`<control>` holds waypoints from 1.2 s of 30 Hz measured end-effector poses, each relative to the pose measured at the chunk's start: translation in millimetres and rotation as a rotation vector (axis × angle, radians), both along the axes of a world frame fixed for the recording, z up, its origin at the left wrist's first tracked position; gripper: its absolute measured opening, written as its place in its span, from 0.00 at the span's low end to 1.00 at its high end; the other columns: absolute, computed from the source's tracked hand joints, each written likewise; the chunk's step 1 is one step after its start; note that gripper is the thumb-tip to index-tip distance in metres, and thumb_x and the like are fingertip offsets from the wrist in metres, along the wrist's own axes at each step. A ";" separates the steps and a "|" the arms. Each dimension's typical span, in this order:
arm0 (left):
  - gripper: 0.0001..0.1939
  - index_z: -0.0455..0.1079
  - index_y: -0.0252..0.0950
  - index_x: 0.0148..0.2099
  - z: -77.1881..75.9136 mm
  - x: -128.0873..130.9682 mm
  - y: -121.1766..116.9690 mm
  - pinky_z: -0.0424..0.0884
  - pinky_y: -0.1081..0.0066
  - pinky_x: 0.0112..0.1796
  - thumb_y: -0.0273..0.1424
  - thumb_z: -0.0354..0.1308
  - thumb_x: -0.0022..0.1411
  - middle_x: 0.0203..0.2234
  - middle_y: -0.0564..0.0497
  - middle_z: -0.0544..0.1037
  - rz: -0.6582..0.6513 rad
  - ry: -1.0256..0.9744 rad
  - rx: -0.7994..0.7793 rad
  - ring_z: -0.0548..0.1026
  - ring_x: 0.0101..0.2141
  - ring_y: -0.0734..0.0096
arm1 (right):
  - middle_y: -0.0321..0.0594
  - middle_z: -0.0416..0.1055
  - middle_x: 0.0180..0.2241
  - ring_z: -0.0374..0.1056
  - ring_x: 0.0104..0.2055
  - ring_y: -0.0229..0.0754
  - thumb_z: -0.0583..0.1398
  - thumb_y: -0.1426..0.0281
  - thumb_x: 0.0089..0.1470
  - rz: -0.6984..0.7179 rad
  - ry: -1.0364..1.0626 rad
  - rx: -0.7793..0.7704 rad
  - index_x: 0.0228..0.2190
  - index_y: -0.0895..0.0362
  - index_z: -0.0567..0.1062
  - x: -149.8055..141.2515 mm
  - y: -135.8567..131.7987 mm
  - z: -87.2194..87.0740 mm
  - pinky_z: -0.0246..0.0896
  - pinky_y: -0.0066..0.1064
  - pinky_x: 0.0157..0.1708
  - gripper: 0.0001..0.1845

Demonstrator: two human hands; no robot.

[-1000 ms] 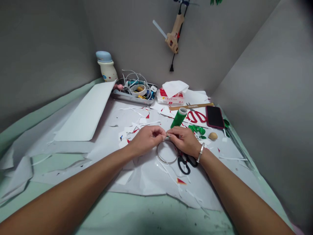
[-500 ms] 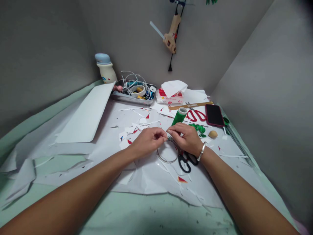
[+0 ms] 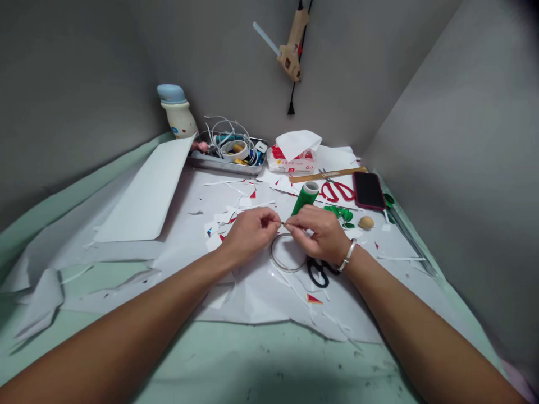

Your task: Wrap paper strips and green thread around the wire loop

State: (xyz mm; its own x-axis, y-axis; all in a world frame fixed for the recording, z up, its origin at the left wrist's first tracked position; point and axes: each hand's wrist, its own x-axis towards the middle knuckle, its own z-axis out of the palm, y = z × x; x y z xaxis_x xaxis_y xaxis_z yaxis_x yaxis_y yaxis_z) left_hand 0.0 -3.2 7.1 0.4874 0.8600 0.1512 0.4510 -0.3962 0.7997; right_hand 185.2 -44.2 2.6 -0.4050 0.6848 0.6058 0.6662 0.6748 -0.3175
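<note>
My left hand (image 3: 255,231) and my right hand (image 3: 318,231) meet fingertip to fingertip above the paper-covered table. Both are closed in a pinch. A tiny dark bit shows between the fingertips, too small to name. Just below them a thin metal ring (image 3: 273,261) lies on the paper. Black-handled scissors (image 3: 320,275) rest beside the ring, partly under my right hand. Behind my right hand stands a spool of green thread (image 3: 304,200), slightly tilted, its lower end hidden. Green leaf-like pieces (image 3: 343,214) lie to the right of the spool.
A metal tray (image 3: 223,165) of tape and wire stands behind, beside a tissue pack (image 3: 290,163). To the right are red scissors (image 3: 330,192), a phone (image 3: 369,191) and a small tan ball (image 3: 366,223). White card (image 3: 143,196) leans at left; a glue gun (image 3: 291,56) hangs above.
The whole view has shifted a little, so most things sit slightly higher. My hands stay pinched close together, and the dark bit between the fingertips now shows.
</note>
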 end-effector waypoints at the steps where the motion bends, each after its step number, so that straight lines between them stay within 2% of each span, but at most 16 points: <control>1: 0.08 0.73 0.36 0.32 -0.6 0.3 -1.3 0.65 0.70 0.33 0.30 0.52 0.55 0.26 0.52 0.77 -0.023 0.010 -0.003 0.71 0.28 0.71 | 0.39 0.72 0.25 0.64 0.29 0.40 0.56 0.72 0.57 -0.024 0.020 0.014 0.31 0.56 0.76 1.2 0.5 0.6 0.60 0.32 0.33 0.08; 5: 0.08 0.72 0.36 0.32 0.8 0.9 -6.3 0.65 0.70 0.35 0.28 0.51 0.54 0.29 0.52 0.77 -0.140 -0.014 -0.046 0.72 0.31 0.70 | 0.38 0.72 0.26 0.66 0.30 0.39 0.56 0.72 0.57 -0.093 0.096 -0.037 0.30 0.55 0.76 4.8 6.0 -1.7 0.60 0.31 0.33 0.09; 8: 0.08 0.73 0.35 0.33 4.4 0.3 -6.3 0.65 0.70 0.35 0.29 0.52 0.55 0.29 0.52 0.77 -0.167 -0.052 -0.102 0.71 0.31 0.70 | 0.38 0.73 0.27 0.67 0.31 0.39 0.57 0.72 0.57 -0.110 0.105 -0.120 0.30 0.56 0.76 5.4 10.7 -6.5 0.60 0.31 0.34 0.08; 13: 0.08 0.72 0.34 0.33 9.8 -1.3 -0.3 0.65 0.71 0.35 0.33 0.54 0.56 0.28 0.52 0.76 -0.110 -0.154 -0.160 0.71 0.31 0.71 | 0.38 0.74 0.29 0.68 0.32 0.38 0.57 0.74 0.56 -0.041 0.012 -0.207 0.30 0.57 0.77 3.8 10.6 -10.0 0.60 0.29 0.34 0.08; 18: 0.08 0.72 0.34 0.32 7.7 -1.6 2.9 0.64 0.71 0.34 0.32 0.54 0.55 0.27 0.52 0.76 0.025 -0.111 -0.107 0.70 0.29 0.71 | 0.38 0.72 0.26 0.64 0.29 0.38 0.57 0.74 0.56 0.046 -0.072 -0.087 0.31 0.57 0.76 -1.5 3.3 -5.5 0.58 0.29 0.32 0.08; 21: 0.08 0.73 0.34 0.33 3.2 -1.7 2.9 0.64 0.71 0.34 0.31 0.53 0.55 0.27 0.52 0.76 -0.024 -0.058 -0.078 0.70 0.29 0.71 | 0.39 0.71 0.25 0.63 0.29 0.39 0.56 0.72 0.58 -0.009 -0.028 -0.002 0.32 0.58 0.77 -1.8 3.4 -3.8 0.58 0.31 0.32 0.09; 23: 0.08 0.73 0.34 0.33 0.9 -1.8 2.4 0.64 0.71 0.33 0.31 0.53 0.55 0.27 0.52 0.77 -0.075 -0.032 -0.082 0.71 0.29 0.71 | 0.39 0.71 0.25 0.63 0.29 0.39 0.56 0.72 0.58 -0.063 0.020 -0.001 0.32 0.58 0.76 0.1 6.1 -4.3 0.58 0.31 0.33 0.09; 26: 0.08 0.74 0.35 0.33 0.3 -1.8 1.7 0.64 0.71 0.33 0.30 0.53 0.55 0.28 0.52 0.77 -0.154 -0.014 -0.124 0.71 0.30 0.71 | 0.38 0.71 0.26 0.65 0.30 0.38 0.57 0.72 0.58 -0.098 0.081 -0.071 0.31 0.57 0.76 4.0 11.4 -6.9 0.59 0.30 0.34 0.08; 29: 0.09 0.73 0.34 0.34 2.7 -1.6 2.0 0.65 0.71 0.35 0.31 0.54 0.55 0.29 0.51 0.77 -0.186 -0.047 -0.163 0.71 0.31 0.71 | 0.38 0.74 0.28 0.67 0.32 0.38 0.57 0.73 0.57 -0.075 0.108 -0.165 0.31 0.56 0.76 6.3 14.8 -10.0 0.60 0.29 0.35 0.07; 32: 0.08 0.72 0.34 0.33 6.6 -1.5 3.3 0.65 0.71 0.35 0.32 0.54 0.55 0.29 0.52 0.76 -0.136 -0.105 -0.162 0.71 0.32 0.71 | 0.38 0.74 0.29 0.68 0.33 0.38 0.57 0.74 0.57 -0.068 0.077 -0.190 0.30 0.57 0.77 6.8 15.5 -11.2 0.60 0.29 0.35 0.08; 36: 0.09 0.72 0.34 0.33 9.6 -1.9 5.7 0.64 0.71 0.33 0.34 0.55 0.56 0.29 0.51 0.76 0.009 -0.133 -0.117 0.70 0.30 0.71 | 0.38 0.73 0.27 0.65 0.31 0.38 0.57 0.75 0.56 0.011 -0.033 -0.149 0.30 0.57 0.76 6.2 12.5 -8.9 0.59 0.29 0.34 0.07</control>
State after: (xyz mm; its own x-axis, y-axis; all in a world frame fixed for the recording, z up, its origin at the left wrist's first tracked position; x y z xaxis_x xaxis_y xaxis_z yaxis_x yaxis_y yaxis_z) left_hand -1.9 2.5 16.6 0.4624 0.8796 0.1120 0.3413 -0.2932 0.8931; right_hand 191.4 -31.6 -6.3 -0.4306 0.7615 0.4844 0.6708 0.6291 -0.3927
